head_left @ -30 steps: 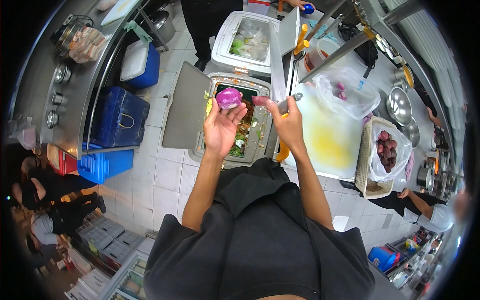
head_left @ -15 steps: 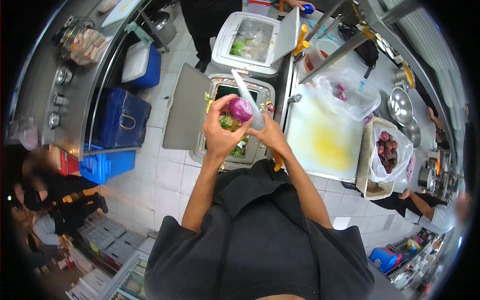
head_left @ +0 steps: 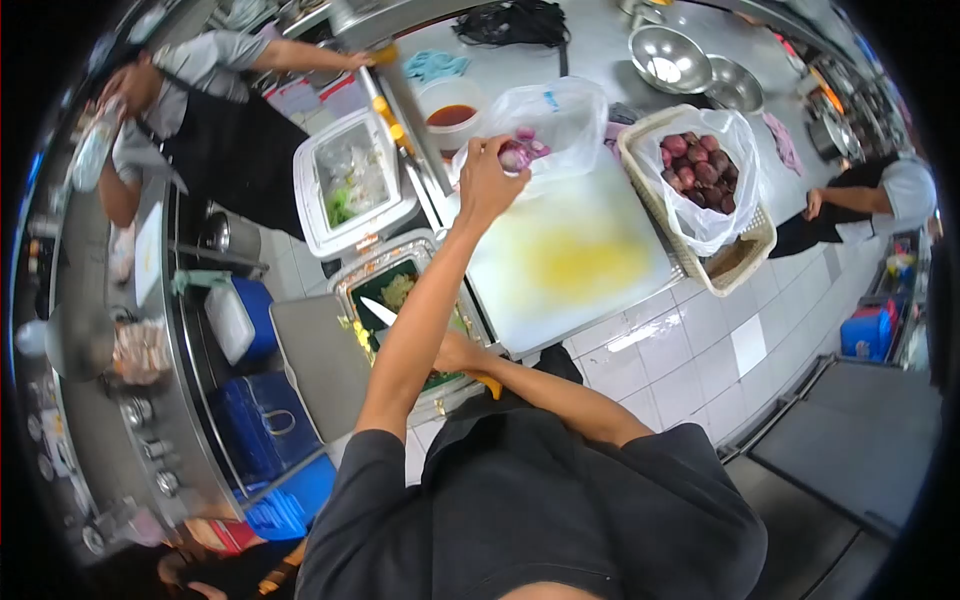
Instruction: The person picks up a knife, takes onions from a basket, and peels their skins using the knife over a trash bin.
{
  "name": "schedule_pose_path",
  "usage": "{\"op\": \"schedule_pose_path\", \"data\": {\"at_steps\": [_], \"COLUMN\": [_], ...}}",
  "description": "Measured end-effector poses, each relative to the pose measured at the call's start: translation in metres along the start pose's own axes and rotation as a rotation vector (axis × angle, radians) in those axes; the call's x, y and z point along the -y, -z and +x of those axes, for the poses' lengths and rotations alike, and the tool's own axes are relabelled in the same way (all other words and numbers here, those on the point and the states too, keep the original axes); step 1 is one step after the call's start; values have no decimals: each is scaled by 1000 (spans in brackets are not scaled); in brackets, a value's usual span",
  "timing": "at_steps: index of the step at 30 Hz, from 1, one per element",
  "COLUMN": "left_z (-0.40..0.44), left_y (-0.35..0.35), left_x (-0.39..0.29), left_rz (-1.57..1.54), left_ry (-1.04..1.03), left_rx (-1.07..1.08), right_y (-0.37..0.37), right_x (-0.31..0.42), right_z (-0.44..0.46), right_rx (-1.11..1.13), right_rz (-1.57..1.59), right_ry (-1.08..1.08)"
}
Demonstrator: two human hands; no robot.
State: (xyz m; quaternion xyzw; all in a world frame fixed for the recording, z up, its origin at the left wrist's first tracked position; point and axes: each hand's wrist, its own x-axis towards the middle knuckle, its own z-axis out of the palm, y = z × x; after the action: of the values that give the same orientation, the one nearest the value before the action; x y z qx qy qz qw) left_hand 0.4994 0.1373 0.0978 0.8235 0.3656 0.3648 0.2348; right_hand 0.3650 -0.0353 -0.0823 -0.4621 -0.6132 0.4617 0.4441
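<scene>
1. Red onion (head_left: 514,157), right there in the left hand (head_left: 490,182), tucked between curled fingertips and thumb!
2. That grip is narrowed round it, over the mouth of a clear plastic bag (head_left: 575,115), with purple pieces (head_left: 540,149) just beside.
3. Down at the scrap bin (head_left: 425,246), the right hand (head_left: 457,353) is closed on a yellow-handled knife (head_left: 379,311), blade partly hidden by the left forearm.

Bare left hand (head_left: 490,185) far forward, fingers curled in a grasp, long bare left arm (head_left: 430,295) nearly straight, bare right hand (head_left: 457,353) nearer the body, closed in a grip, partly hidden beneath the left forearm, bare right arm (head_left: 560,393) bent inward
</scene>
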Motion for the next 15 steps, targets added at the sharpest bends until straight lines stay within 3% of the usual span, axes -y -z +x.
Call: {"op": "schedule_pose_path", "data": {"at_steps": [1,3,5,6,8,9,10,11,12,15], "left_z": [16,41,57,64,63,67,74,79,80,71], "left_y": [-22,-61,-81,-86,-109,-116,-123,-139,-160,-209], "left_x": [13,45,63,62,40,20,4,-17,-43,-128], "left_rz": [4,161,252,292,329,298,266,99,-69,-255], "left_ry": [-25,15,-23,42,74,-37,-139,-261,-373,-390], "left_rx": [21,121,264,326,418,306,189,181,166,356], "right_y": [6,24,35,35,26,17,18,20,43,71], "right_x": [8,31,27,20,-1,-21,-21,-24,1,35], "right_z": [1,4,4,2,5,9,11,13,13,8], "right_rx": [-30,225,291,159,99,54,80,113,237,165], "right_rz": [8,65,106,-61,-146,-154,31,217,198,250], "right_ry": [9,-477,-453,-275,-251,-209,-217,-218,-324,-273]}}
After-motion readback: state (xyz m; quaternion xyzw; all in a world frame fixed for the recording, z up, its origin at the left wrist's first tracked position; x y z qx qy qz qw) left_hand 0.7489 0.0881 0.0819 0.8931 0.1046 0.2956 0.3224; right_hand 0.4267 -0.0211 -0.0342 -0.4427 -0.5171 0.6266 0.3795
